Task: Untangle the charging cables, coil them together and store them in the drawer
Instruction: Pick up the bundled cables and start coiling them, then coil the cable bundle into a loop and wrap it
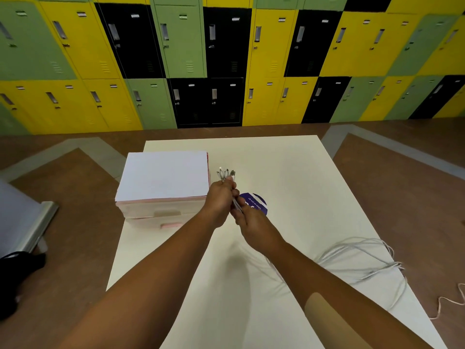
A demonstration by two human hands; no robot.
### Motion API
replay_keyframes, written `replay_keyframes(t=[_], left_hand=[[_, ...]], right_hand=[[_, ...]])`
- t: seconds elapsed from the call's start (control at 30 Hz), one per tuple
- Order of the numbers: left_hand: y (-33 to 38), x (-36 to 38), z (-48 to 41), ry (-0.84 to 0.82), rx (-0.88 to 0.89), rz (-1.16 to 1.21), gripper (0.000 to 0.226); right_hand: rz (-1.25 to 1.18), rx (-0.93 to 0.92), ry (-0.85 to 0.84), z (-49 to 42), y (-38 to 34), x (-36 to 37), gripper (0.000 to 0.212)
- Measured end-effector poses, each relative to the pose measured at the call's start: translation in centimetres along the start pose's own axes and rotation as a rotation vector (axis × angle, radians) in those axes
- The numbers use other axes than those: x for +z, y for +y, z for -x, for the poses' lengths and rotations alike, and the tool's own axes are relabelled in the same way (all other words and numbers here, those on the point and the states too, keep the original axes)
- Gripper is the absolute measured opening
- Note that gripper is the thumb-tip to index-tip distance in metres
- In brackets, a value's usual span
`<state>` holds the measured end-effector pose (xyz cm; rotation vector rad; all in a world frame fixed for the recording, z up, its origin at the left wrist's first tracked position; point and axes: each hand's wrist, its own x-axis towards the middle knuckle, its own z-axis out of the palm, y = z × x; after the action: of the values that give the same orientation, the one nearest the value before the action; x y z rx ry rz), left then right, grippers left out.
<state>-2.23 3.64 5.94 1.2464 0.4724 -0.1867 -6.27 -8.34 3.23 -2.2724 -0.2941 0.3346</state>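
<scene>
Charging cables (362,258), light and limp by the look, sprawl across the table (289,167) near its right edge, plug ends (226,173) bunched in the tight grip of the left hand (218,201), right hand (254,222) pinching the strands just beneath.

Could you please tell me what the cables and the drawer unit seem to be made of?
Cables: white, likely rubbery plastic sheath, since they loop limply; plug ends glint like metal. Drawer unit: probably matte plastic, white top with pink edges, though painted board is possible.

Locker room: wall of coloured lockers (226,59).
</scene>
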Motion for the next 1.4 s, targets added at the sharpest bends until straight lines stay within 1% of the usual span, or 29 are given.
replay_keyframes(t=[0.03, 0.13, 0.23, 0.33, 0.4, 0.47, 0.6, 0.77, 0.83, 0.9, 0.97, 1.03, 1.07, 1.13, 1.17, 1.2, 1.23, 1.27, 1.33, 1.4], left_hand=[[0.1, 0.2, 0.2, 0.007, -0.033, 0.094, 0.035], [0.8, 0.8, 0.7, 0.017, -0.074, 0.276, 0.033], [1.4, 1.2, 0.6, 0.04, -0.064, 0.302, 0.033], [1.6, 1.5, 0.4, 0.034, -0.056, 0.31, 0.034], [1.8, 1.5, 0.3, 0.027, -0.069, 0.324, 0.034], [1.7, 1.5, 0.2, 0.017, -0.085, 0.303, 0.035], [1.1, 1.6, 0.3, -0.032, -0.101, 0.258, 0.037], [0.9, 1.8, 0.2, -0.074, -0.109, 0.202, 0.042], [1.2, 1.6, 0.2, -0.099, -0.123, 0.123, 0.044], [1.7, 1.0, 0.0, -0.118, -0.128, -0.067, 0.049], [2.0, 0.5, -0.2, -0.122, -0.083, -0.373, 0.048], [2.0, 0.2, -0.5, -0.104, 0.059, -0.622, 0.037], [1.8, 0.1, -0.8, -0.094, 0.177, -0.675, 0.031], [1.5, 0.1, -0.8, -0.112, 0.461, -0.67, 0.026], [1.2, 0.2, -0.8, -0.154, 0.586, -0.67, 0.027], [0.8, 0.3, -0.7, -0.216, 0.67, -0.691, 0.028], [0.5, 0.5, -0.6, -0.285, 0.701, -0.725, 0.03], [0.1, 0.7, -0.4, -0.354, 0.683, -0.75, 0.031], [-0.2, 0.8, 0.0, -0.446, 0.601, -0.753, 0.039], [-0.1, 0.7, 0.5, -0.488, 0.504, -0.721, 0.051]], right_hand=[[-0.05, -0.006, 0.018, 0.0, 0.2, 0.1, 0.039], [-0.151, 0.011, 0.082, 0.1, 0.4, 0.2, 0.021], [-0.164, 0.0, 0.077, 0.1, -0.2, -0.2, 0.023], [-0.202, 0.014, 0.073, 0.3, -0.7, -0.7, 0.031], [-0.197, 0.008, 0.064, 0.4, -0.7, -0.9, 0.031], [-0.178, -0.003, 0.043, 0.6, -0.6, -0.9, 0.033], [-0.228, 0.022, 0.003, 1.0, 0.1, -1.0, 0.039], [-0.301, 0.069, 0.054, 1.0, 1.5, -1.9, 0.047], [-0.377, 0.124, 0.056, 0.9, 1.8, -2.6, 0.048], [-0.408, 0.17, 0.039, 0.5, 1.6, -3.5, 0.049], [-0.423, 0.226, 0.046, -0.2, 1.3, -4.8, 0.05], [-0.454, 0.31, 0.018, -0.8, 1.0, -6.4, 0.048], [-0.456, 0.353, -0.026, -1.0, 0.8, -7.2, 0.046], [-0.402, 0.416, -0.149, -1.2, 0.2, -8.6, 0.045], [-0.363, 0.435, -0.213, -1.3, -0.1, -9.1, 0.044], [-0.328, 0.445, -0.272, -1.3, -0.6, -9.5, 0.044], [-0.307, 0.448, -0.323, -1.3, -1.0, -9.7, 0.043], [-0.303, 0.444, -0.367, -1.3, -1.3, -9.9, 0.041], [-0.32, 0.426, -0.422, -1.3, -1.9, -10.4, 0.033], [-0.325, 0.406, -0.45, -1.3, -2.1, -11.1, 0.034]])
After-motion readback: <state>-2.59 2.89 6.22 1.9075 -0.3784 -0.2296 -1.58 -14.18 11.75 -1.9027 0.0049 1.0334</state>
